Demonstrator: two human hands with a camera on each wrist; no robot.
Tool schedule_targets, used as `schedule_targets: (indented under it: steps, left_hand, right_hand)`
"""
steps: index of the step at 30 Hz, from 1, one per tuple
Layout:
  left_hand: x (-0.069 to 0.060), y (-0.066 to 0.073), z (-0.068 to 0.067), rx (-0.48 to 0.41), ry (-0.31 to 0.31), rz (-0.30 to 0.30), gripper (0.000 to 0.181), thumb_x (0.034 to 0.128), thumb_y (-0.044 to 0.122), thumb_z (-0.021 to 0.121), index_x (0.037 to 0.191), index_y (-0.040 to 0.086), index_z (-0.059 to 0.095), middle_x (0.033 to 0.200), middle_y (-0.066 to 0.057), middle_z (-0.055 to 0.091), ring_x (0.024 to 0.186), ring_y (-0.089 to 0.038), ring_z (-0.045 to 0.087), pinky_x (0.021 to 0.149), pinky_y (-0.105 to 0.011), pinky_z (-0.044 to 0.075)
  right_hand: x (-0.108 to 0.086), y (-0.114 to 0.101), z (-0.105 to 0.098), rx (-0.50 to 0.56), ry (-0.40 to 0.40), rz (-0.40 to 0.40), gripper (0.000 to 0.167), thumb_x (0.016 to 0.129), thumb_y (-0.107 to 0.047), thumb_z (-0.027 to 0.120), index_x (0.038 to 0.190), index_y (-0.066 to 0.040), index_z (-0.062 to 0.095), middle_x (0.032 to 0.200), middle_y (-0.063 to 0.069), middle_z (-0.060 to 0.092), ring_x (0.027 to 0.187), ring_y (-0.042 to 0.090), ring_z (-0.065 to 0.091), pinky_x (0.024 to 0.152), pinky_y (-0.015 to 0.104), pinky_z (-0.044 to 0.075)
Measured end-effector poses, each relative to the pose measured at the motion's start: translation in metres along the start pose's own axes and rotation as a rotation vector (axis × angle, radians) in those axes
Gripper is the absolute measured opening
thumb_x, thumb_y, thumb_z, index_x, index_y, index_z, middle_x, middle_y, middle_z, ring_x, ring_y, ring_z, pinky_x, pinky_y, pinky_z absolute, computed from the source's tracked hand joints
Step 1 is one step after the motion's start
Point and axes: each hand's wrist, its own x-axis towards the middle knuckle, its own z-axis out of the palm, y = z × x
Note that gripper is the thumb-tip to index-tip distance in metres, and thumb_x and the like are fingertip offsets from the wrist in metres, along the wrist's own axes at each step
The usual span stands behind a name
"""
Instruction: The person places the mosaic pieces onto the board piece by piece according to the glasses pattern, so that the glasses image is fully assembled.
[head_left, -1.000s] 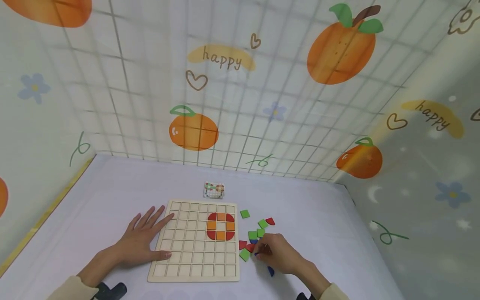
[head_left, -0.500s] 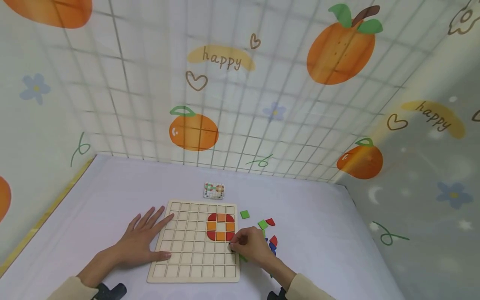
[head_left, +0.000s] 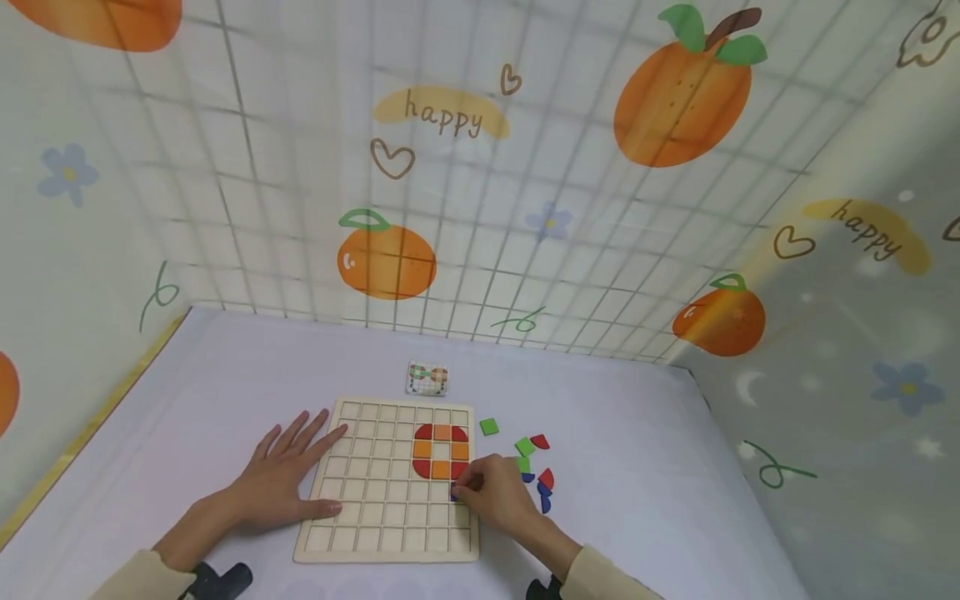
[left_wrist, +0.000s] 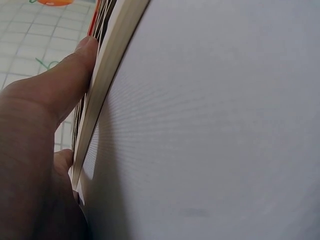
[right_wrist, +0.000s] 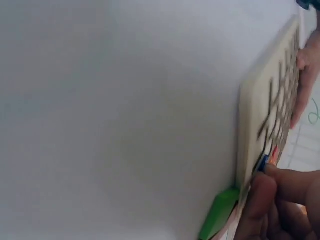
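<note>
A pale wooden grid board (head_left: pixel 375 517) lies on the table, with a ring of red and orange tiles (head_left: pixel 442 469) set in its right part. My left hand (head_left: pixel 277 483) rests along the board's left edge, fingers spread and straight, thumb and fingertip on the rim. With thumb and fingertips my right hand (head_left: pixel 498 496) pinches a small blue tile (right_wrist: pixel 263 163) at a cell just below the ring, near the board's right edge. The tile's exact shape is mostly covered by the fingers. A green tile (right_wrist: pixel 219 214) lies beside the board, under the right hand.
Right of the board lie loose pieces: a green square (head_left: pixel 489 427), another green square (head_left: pixel 524 447), a red quarter-round (head_left: pixel 540 442) and blue pieces (head_left: pixel 545 503). A small printed pattern card (head_left: pixel 427 378) lies behind the board. Printed cloth walls (head_left: pixel 480 208) enclose the table.
My right hand has moved left from the loose pieces onto the board with the blue tile, then shifted slightly within the last half second. The left hand has stayed put.
</note>
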Motion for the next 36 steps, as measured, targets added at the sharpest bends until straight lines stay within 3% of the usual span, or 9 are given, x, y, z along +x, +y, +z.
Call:
schedule_targets:
  steps: [3, 8, 12, 19, 26, 31, 36]
  left_hand:
    - [0.0, -0.001, 0.0, -0.006, 0.021, 0.007, 0.104, 0.0729, 0.076, 0.065, 0.153, 0.018, 0.035, 0.16, -0.018, 0.018, 0.145, -0.043, 0.008, 0.111, -0.066, 0.005]
    - [0.001, -0.001, 0.0, -0.01, -0.013, 0.001, 0.105, 0.0735, 0.079, 0.062, 0.154, 0.018, 0.033, 0.161, -0.017, 0.016, 0.146, -0.042, 0.007, 0.111, -0.066, 0.004]
    - [0.002, -0.001, 0.002, -0.002, -0.01, 0.002, 0.105, 0.0737, 0.08, 0.06, 0.154, 0.018, 0.033, 0.161, -0.017, 0.015, 0.146, -0.042, 0.007, 0.111, -0.066, 0.004]
    - [0.0, -0.004, 0.009, -0.019, 0.059, 0.034, 0.103, 0.073, 0.075, 0.066, 0.153, 0.019, 0.034, 0.16, -0.018, 0.019, 0.146, -0.042, 0.008, 0.111, -0.065, 0.002]
    - [0.0, -0.001, 0.004, 0.002, -0.012, -0.018, 0.108, 0.0709, 0.082, 0.06, 0.154, 0.019, 0.033, 0.161, -0.017, 0.016, 0.146, -0.042, 0.006, 0.112, -0.065, 0.002]
    - [0.0, 0.0, 0.001, 0.013, -0.023, -0.02, 0.108, 0.071, 0.082, 0.059, 0.154, 0.018, 0.033, 0.161, -0.018, 0.016, 0.146, -0.042, 0.007, 0.112, -0.065, 0.003]
    - [0.001, 0.0, 0.0, 0.019, -0.017, -0.018, 0.108, 0.0707, 0.082, 0.059, 0.154, 0.018, 0.033, 0.161, -0.017, 0.015, 0.146, -0.042, 0.007, 0.112, -0.065, 0.003]
  right_hand:
    - [0.0, 0.0, -0.002, -0.007, -0.03, -0.023, 0.004, 0.085, -0.012, 0.079, 0.083, -0.009, 0.077, 0.069, -0.013, 0.062, 0.063, 0.005, 0.056, 0.057, 0.018, 0.052]
    - [-0.004, 0.011, -0.014, 0.004, -0.006, -0.018, 0.004, 0.087, -0.012, 0.076, 0.089, -0.009, 0.076, 0.073, -0.012, 0.063, 0.063, 0.007, 0.057, 0.054, 0.021, 0.052]
    - [-0.009, 0.025, -0.027, -0.08, 0.053, -0.008, 0.005, 0.087, -0.012, 0.076, 0.091, -0.009, 0.074, 0.073, -0.012, 0.062, 0.063, 0.007, 0.055, 0.053, 0.021, 0.051]
    - [-0.021, 0.042, -0.038, -0.31, 0.089, 0.04, 0.013, 0.081, -0.013, 0.081, 0.092, -0.015, 0.076, 0.078, -0.012, 0.056, 0.068, 0.006, 0.05, 0.058, 0.022, 0.047]
    - [-0.027, 0.052, -0.043, -0.391, 0.084, 0.089, 0.021, 0.082, -0.015, 0.08, 0.102, -0.018, 0.077, 0.083, -0.012, 0.056, 0.073, 0.006, 0.05, 0.063, 0.024, 0.047]
    - [-0.03, 0.058, -0.04, -0.436, 0.091, -0.005, 0.027, 0.082, -0.021, 0.081, 0.109, -0.021, 0.076, 0.083, -0.013, 0.055, 0.075, 0.005, 0.049, 0.063, 0.02, 0.048]
    - [-0.03, 0.057, -0.04, -0.452, 0.098, -0.107, 0.018, 0.08, -0.019, 0.084, 0.097, -0.018, 0.08, 0.086, -0.013, 0.056, 0.079, 0.003, 0.051, 0.067, 0.02, 0.05]
